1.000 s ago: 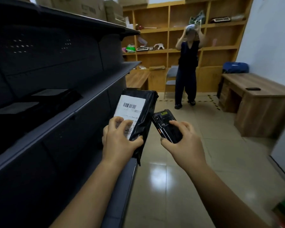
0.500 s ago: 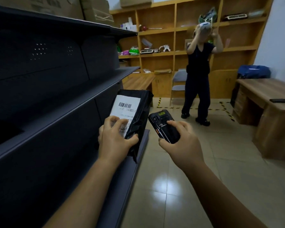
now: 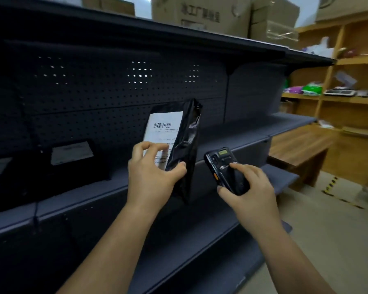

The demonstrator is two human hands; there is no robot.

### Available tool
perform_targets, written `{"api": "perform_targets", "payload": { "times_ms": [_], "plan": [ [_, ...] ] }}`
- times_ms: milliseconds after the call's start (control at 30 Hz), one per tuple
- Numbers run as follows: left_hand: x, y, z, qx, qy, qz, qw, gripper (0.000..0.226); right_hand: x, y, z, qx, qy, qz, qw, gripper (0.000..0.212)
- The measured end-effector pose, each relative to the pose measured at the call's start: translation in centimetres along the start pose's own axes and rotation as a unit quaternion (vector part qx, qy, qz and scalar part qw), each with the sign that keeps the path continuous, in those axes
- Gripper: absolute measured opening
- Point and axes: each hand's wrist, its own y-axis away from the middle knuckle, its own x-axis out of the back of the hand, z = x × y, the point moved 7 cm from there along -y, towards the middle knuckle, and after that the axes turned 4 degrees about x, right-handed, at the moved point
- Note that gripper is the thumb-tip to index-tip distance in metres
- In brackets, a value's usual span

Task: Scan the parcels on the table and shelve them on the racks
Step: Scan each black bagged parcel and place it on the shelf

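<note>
1. Parcel [image 3: 187,145], a black bag with a white barcode label [image 3: 164,130], is standing upright in my left grip [image 3: 151,177], which is pinching its lower half in front of the dark rack's middle shelf [image 3: 242,134].
2. My right grip [image 3: 249,192] is curling round a handheld scanner [image 3: 225,168], just right of the parcel and not touching it.
3. Another labelled black parcel [image 3: 72,158] is lying on that shelf, to my left.
4. Cardboard boxes [image 3: 200,13] are sitting on the rack's top; a wooden table [image 3: 302,147] and wooden shelving [image 3: 348,98] are standing beyond.

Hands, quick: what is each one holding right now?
Left hand: closed, gripping the black parcel near its label.
Right hand: closed, holding the handheld scanner, thumb on its front.
</note>
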Motion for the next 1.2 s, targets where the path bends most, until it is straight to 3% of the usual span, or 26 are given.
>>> {"api": "perform_targets", "payload": {
  "times_ms": [400,700,867,1033,1200],
  "plan": [
    [-0.2,-8.2,-3.3,0.130,-0.191,0.129,0.964,0.052,-11.3,-11.1,4.0,0.070,-0.153,-0.142,0.975,0.054],
    [-5.3,-11.9,-5.4,0.306,-0.392,0.093,0.863,0.059,-14.7,-17.0,8.0,0.088,-0.218,-0.210,0.949,0.054],
    [-6.0,-12.1,-7.3,0.368,-0.448,0.065,0.812,0.068,-15.6,-17.6,8.7,0.100,-0.227,-0.240,0.939,0.053],
    [-5.4,-12.1,-7.5,0.364,-0.459,0.038,0.810,0.078,-16.3,-17.5,8.3,0.096,-0.229,-0.246,0.937,0.053],
    [-5.6,-8.6,-6.0,0.253,-0.471,0.057,0.843,0.077,-16.6,-17.0,8.0,0.100,-0.221,-0.241,0.940,0.053]
  ]
}}
